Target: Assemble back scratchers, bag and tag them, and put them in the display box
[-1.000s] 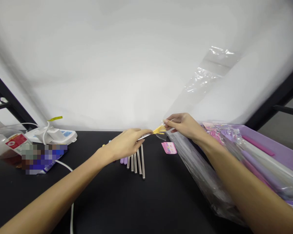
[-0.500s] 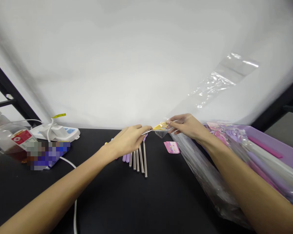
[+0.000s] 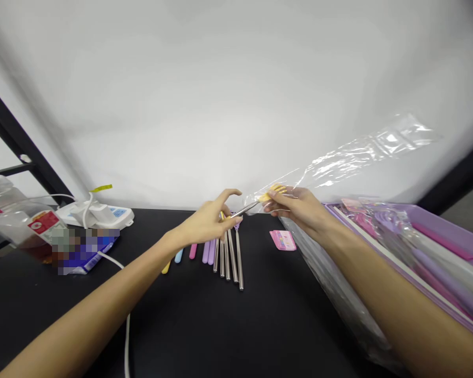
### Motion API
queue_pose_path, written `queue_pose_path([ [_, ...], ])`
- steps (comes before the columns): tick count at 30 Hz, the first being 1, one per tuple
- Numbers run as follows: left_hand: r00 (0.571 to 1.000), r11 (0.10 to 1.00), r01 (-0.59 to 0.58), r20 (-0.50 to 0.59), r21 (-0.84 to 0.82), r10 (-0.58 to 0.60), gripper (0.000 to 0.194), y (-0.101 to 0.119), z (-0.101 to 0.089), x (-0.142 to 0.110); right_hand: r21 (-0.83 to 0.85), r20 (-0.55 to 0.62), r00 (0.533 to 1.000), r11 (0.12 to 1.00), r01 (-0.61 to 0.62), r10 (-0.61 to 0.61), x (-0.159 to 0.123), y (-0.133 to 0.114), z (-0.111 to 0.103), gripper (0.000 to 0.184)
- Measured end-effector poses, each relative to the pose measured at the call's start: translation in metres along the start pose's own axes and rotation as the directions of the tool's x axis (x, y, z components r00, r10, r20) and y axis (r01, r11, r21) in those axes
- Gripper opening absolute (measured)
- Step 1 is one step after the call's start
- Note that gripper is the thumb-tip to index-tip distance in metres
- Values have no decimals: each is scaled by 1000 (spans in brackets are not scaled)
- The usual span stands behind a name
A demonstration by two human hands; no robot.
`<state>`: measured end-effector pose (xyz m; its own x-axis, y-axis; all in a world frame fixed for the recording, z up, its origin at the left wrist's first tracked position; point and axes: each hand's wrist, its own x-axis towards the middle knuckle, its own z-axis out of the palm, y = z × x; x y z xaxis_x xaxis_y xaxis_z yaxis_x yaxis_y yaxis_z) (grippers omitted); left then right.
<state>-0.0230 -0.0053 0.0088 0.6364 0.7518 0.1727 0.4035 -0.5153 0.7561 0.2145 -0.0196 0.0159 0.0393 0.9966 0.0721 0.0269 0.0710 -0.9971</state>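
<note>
As hands [image 3: 207, 223] [image 3: 299, 210] hold it, the rod [image 3: 249, 208] slants rightward.

Head-worn, facing forward and down.

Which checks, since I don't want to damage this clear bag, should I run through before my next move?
1. Left hand on the metal rod: ok.
2. Right hand gripping the clear bag by the yellow head: ok.
3. Bag free of tears: cannot tell.
4. Pink cards clear of both hands: ok.
5. White cable clear of the left forearm: not ok, passes beneath.
</note>
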Motion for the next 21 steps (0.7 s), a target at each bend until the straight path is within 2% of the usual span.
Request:
queue_pose_path([
  [2, 996, 997, 45, 84, -58, -40, 53, -5, -10, 0, 59, -74, 997, 998, -26, 30, 3, 0, -4, 16],
  [4, 993, 993, 58, 108, -106, -46, 52, -8, -18, 1, 103, -87, 994, 993, -53, 62, 4, 0, -8, 17],
  [7, 994, 981, 56, 102, -186, -38, 59, -5, -18, 1, 152, 2, 997, 985, -78, 79, 3, 2, -6, 19],
  [11, 995, 957, 63, 91, -285, -38, 67, 6, -5, 2, 171, 138, 989, 982, -83, 59, -5, 4, 9, 26],
  [13, 996, 947, 70, 72, -315, -50, 63, 9, -2, 3, 160, 184, 982, 984, -80, 49, -7, 4, 14, 26],
  [16, 994, 922, 97, 78, -375, -73, 49, 7, -3, 5, 145, 163, 987, 989, -28, 4, -7, 4, 14, 27],
  [19, 991, 832, 128, 103, -539, -85, 39, 1, -6, 7, 138, 131, 991, 990, -3, -15, -6, 5, 9, 30],
  [21, 990, 752, 141, 83, -644, -115, 36, 0, -4, 8, 143, 148, 989, 990, -5, -16, -6, 5, 7, 30],
])
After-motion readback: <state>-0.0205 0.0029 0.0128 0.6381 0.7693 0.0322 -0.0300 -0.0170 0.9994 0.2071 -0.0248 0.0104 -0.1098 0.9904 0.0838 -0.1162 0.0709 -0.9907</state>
